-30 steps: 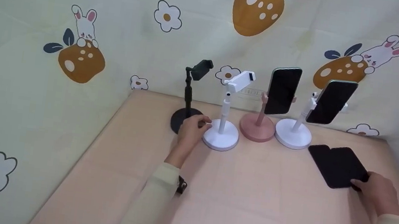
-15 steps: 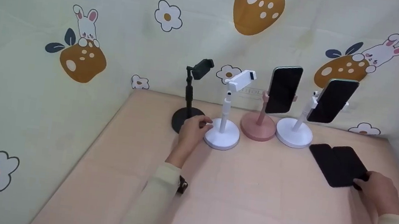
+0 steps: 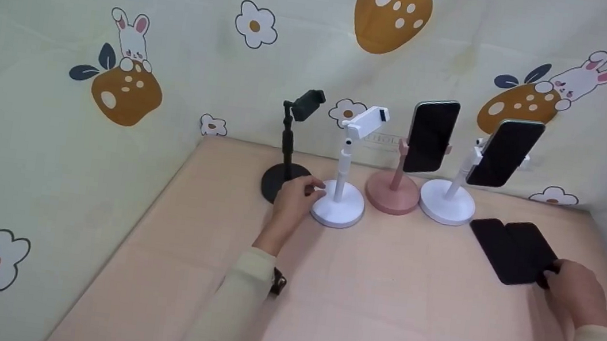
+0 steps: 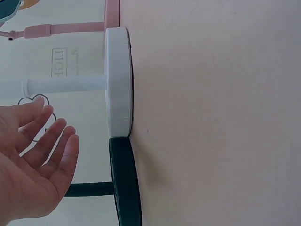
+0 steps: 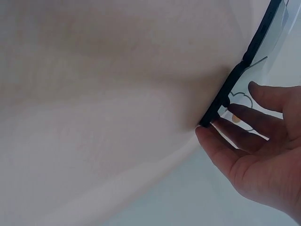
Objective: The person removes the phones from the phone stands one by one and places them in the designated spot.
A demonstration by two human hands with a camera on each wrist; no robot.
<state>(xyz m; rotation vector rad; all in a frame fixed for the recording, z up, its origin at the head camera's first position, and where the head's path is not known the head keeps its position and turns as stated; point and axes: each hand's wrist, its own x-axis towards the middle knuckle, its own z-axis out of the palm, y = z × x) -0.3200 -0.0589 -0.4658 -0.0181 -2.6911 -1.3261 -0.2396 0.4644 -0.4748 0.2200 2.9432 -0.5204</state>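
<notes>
Four phone stands line the back of the pink surface (image 3: pixel 381 296), running from 11 o'clock to 1 o'clock. The left hand (image 3: pixel 293 199) rests at the base of the empty white stand (image 3: pixel 339 198), between it and the black stand (image 3: pixel 281 176) just beside it. In the left wrist view the fingers (image 4: pixel 56 141) are straight and relaxed, near the white base (image 4: pixel 117 82) but not gripping it; whether a fingertip touches it I cannot tell. The pink stand (image 3: pixel 393 190) and the far white stand (image 3: pixel 447 200) each already carry a phone upright in the clamp.

At 3 o'clock two dark phones (image 3: pixel 513 251) lie flat, side by side and touching. The right hand (image 3: pixel 576 288) is at their near edge; the right wrist view shows the thumb (image 5: pixel 211 141) under the edge of the nearer phone (image 5: pixel 235 80) and the fingers above it, starting a pinch rather than a full grasp.

To do this well, I would judge that the right hand should lift only the nearer phone by its long edges, tilting it up so the neighbour does not drag along. The left hand would best press down on the white base to keep it from tipping or nudging the black stand.
</notes>
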